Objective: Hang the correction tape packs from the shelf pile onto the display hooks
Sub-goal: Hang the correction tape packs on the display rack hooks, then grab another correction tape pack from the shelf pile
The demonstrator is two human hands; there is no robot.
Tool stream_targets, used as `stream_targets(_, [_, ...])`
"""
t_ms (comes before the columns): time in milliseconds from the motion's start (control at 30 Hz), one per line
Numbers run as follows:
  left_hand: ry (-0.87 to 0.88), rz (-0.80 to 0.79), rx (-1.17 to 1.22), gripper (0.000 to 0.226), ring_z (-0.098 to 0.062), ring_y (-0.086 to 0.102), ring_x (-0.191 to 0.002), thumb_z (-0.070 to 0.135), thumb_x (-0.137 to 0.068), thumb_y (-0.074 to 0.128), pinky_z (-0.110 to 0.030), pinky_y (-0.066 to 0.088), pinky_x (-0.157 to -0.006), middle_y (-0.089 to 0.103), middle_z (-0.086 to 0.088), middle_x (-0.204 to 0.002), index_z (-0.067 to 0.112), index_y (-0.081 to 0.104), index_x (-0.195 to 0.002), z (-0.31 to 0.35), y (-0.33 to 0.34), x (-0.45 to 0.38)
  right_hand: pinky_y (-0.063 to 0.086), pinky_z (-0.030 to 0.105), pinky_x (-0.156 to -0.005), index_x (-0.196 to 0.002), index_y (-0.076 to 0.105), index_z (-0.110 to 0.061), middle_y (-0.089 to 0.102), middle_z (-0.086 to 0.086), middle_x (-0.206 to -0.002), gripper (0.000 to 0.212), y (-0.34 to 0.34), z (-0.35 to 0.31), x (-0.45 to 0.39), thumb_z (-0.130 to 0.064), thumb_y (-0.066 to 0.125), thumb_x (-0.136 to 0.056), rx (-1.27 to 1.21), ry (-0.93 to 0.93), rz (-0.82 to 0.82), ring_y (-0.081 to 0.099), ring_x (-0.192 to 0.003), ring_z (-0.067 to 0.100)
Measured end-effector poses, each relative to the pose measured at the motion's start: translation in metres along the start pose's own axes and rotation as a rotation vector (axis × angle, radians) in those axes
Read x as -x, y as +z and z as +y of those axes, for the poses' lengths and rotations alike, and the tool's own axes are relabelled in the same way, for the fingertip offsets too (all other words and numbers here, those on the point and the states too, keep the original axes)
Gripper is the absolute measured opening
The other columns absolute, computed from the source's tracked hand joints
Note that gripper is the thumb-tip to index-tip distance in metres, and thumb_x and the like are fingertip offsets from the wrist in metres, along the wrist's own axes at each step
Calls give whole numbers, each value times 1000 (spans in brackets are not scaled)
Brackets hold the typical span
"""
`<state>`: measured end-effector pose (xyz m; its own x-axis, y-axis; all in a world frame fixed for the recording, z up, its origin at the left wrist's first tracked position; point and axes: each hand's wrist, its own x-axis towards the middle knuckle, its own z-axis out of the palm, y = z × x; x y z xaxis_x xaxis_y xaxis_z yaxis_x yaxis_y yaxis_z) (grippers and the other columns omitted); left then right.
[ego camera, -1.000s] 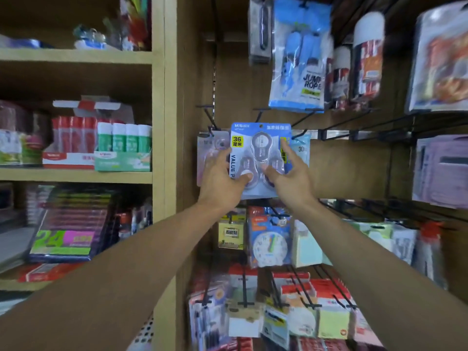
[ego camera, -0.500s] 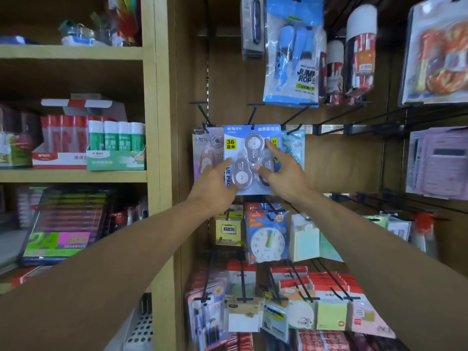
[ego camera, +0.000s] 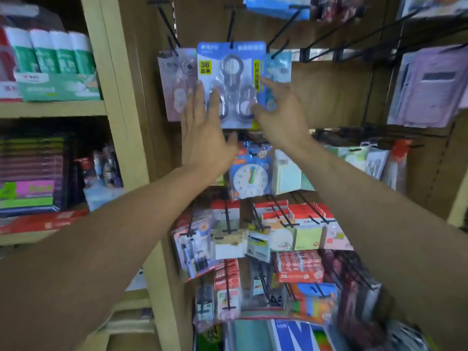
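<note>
Hanging on its hook (ego camera: 231, 24), the blue pack (ego camera: 229, 72) looks placed; we hold our left hand (ego camera: 205, 138) and right hand (ego camera: 279, 115) open, fingers spread, at its lower corners. The shelf pile is out of view, so what remains we cannot tell.

Your left hand (ego camera: 205, 138) bare, no ring or glove, your right hand (ego camera: 281, 117) bare too, both your forearms uncovered up to the frame edge, no sleeve showing, no watch or band at your wrists
</note>
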<state>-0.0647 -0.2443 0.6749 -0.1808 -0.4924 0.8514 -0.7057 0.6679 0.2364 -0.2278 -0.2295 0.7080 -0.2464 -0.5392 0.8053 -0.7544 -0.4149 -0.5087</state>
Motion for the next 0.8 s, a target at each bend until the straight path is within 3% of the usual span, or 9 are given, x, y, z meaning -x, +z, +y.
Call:
stream_targets(67, [160,134,160,70,-42,27,-154,10,-86,66,-56,23,-125,31,-23,-164,1,44,-152,11,13,28,49,19,-94,-131,64,-25,61,5,-125,39,-2,1,36,-21,64,-92,-171,-64,127,61,-110,12])
stream_targets(133, [244,224,317,51,-44,40,-145,-1,-88,62,-54,30,-122,45,-25,-153,-6,55,-138,16,32,71,55,27,-87,-113,70,-23,71,4,-111,24,-2,9,85,-11,62,-94,-342,-59,269,68,-98,16])
stream_targets(233, [136,175,509,41,-40,43,-141,-9,-87,59,-47,31,-122,45,-14,-148,-9,60,-128,12,66,161,58,42,-76,-97,72,-22,74,-1,-91,21,5,39,178,-5,60,-94,-416,117,385,72,-82,27])
stream_targets(300, [21,81,579,33,-37,45,-140,-3,-91,57,-42,31,-121,49,-9,-146,-6,61,-124,5,90,233,55,31,-69,-94,72,-17,72,-1,-84,23,14,67,247,2,60,-92,-372,289,351,70,-75,15])
stream_targets(367, [-90,-69,609,30,-36,47,-139,7,-94,53,-39,33,-120,50,-8,-145,4,60,-124,-2,111,304,51,19,-66,-91,72,-14,70,-14,-78,26,26,102,317,8,58,-90,-278,512,269,65,-70,-1])
stream_targets(433, [-220,-250,634,29,-29,49,-138,16,-97,52,-37,36,-118,51,-3,-143,14,57,-125,-10,126,371,57,34,-64,-87,72,-29,71,-18,-79,33,33,133,380,1,59,-91,-188,737,198,68,-70,9])
stream_targets(500, [-351,-456,620,30,-16,48,-137,23,-99,52,-32,37,-117,52,5,-141,16,57,-128,-16,135,432,57,47,-61,-85,68,-32,72,-15,-81,30,33,157,435,-6,59,-94,-98,970,116,70,-68,14])
stream_targets(633, [-507,-970,515,36,-9,52,-131,16,-96,63,-27,44,-107,53,11,-139,20,57,-132,-31,146,532,58,46,-56,-90,69,-26,75,5,-84,18,30,190,530,-12,60,-96,62,1304,-35,73,-63,14])
stream_targets(800, [-576,-1424,425,54,-17,50,-139,21,-98,64,-14,32,-104,49,1,-151,18,46,-149,-40,151,605,48,24,-45,-104,71,-13,66,-1,-67,27,38,226,637,3,57,-88,122,1686,-198,58,-44,7])
